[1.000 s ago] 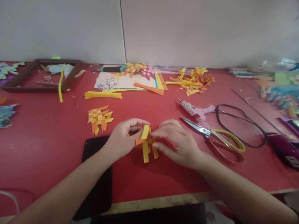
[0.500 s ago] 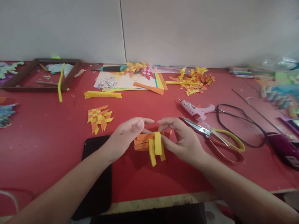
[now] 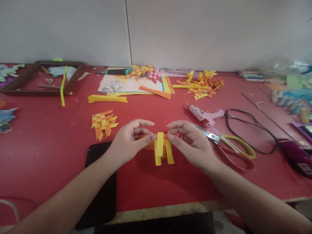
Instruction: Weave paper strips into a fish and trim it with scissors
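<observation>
A small weave of orange and yellow paper strips (image 3: 161,148) is held a little above the red table (image 3: 48,143), near its front edge. My left hand (image 3: 129,141) pinches its left side with thumb and fingers. My right hand (image 3: 192,144) pinches its right side. Two folded yellow strips hang down from the middle, and the orange strips run across between my fingers, partly hidden by them.
A finished orange-yellow weave (image 3: 104,123) lies to the left. Scissors (image 3: 225,144) and a pink glue gun (image 3: 206,114) with its black cord lie right. A black tablet (image 3: 101,182) sits under my left forearm. Paper strips (image 3: 107,98), scraps (image 3: 201,84) and a wooden frame (image 3: 40,79) lie farther back.
Both hands have raised the paper weave slightly and turned it. The yellow strips now hang straight down in the middle, and the orange strips are pulled in between my fingers.
</observation>
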`<action>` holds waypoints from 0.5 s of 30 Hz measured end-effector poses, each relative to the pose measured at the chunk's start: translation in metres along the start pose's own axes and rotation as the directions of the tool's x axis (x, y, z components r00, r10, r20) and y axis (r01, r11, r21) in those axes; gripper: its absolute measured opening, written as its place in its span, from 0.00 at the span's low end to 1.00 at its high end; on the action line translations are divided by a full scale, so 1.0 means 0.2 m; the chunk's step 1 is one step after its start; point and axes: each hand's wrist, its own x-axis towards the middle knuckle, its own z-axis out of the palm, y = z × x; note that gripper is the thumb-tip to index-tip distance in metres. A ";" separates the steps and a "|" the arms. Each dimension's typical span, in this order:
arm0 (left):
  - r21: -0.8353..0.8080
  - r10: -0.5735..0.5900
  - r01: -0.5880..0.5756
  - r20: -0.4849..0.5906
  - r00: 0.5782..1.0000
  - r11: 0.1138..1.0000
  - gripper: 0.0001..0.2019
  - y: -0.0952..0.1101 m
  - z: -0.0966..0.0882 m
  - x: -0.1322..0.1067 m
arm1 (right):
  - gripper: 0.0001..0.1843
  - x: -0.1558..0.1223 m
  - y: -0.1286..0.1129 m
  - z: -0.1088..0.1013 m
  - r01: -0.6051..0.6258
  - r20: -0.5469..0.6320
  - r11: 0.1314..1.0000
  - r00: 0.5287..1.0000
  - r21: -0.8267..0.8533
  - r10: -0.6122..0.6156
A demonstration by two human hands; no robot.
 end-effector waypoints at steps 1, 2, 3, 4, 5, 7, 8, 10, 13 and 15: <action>0.019 0.016 -0.016 -0.006 1.000 1.000 0.17 0.00 0.00 0.00 | 0.09 0.00 0.00 0.00 0.001 -0.008 1.000 1.000 -0.014 -0.001; 0.041 0.029 -0.029 -0.014 0.999 0.999 0.16 -0.01 0.00 0.00 | 0.09 0.00 0.00 0.00 -0.002 -0.018 0.999 1.000 -0.033 0.001; 0.059 0.042 -0.041 -0.020 0.999 0.997 0.15 -0.01 0.00 0.00 | 0.09 0.01 0.01 0.00 -0.006 -0.026 0.999 1.000 -0.050 0.005; 0.071 0.053 -0.052 -0.023 0.998 0.996 0.14 -0.01 0.00 0.00 | 0.10 0.01 0.01 0.00 -0.009 -0.034 0.998 0.999 -0.063 0.007; 0.074 0.061 -0.060 -0.023 0.998 0.995 0.14 -0.01 0.00 0.00 | 0.10 0.01 0.01 0.00 -0.010 -0.042 0.997 0.999 -0.070 0.007; 0.066 0.067 -0.067 -0.009 0.998 0.996 0.15 -0.01 0.00 0.00 | 0.10 0.01 0.01 0.00 -0.006 -0.053 0.997 0.999 -0.073 0.002; 0.060 0.068 -0.068 0.000 0.998 0.996 0.15 -0.01 0.01 0.00 | 0.10 0.01 0.01 0.00 -0.007 -0.055 0.997 0.998 -0.073 0.003; 0.054 0.069 -0.069 0.007 0.998 0.996 0.15 -0.01 0.01 0.00 | 0.10 0.01 0.01 0.00 -0.015 -0.052 0.997 0.999 -0.070 0.011; 0.065 0.089 -0.089 -0.004 0.996 0.994 0.13 0.00 0.01 0.00 | 0.09 0.00 0.01 0.00 -0.001 -0.029 1.000 1.000 -0.019 0.000; 0.086 0.109 -0.108 -0.004 0.994 0.990 0.11 0.00 0.00 0.00 | 0.08 0.00 0.01 0.00 0.018 -0.022 1.000 1.000 0.015 -0.018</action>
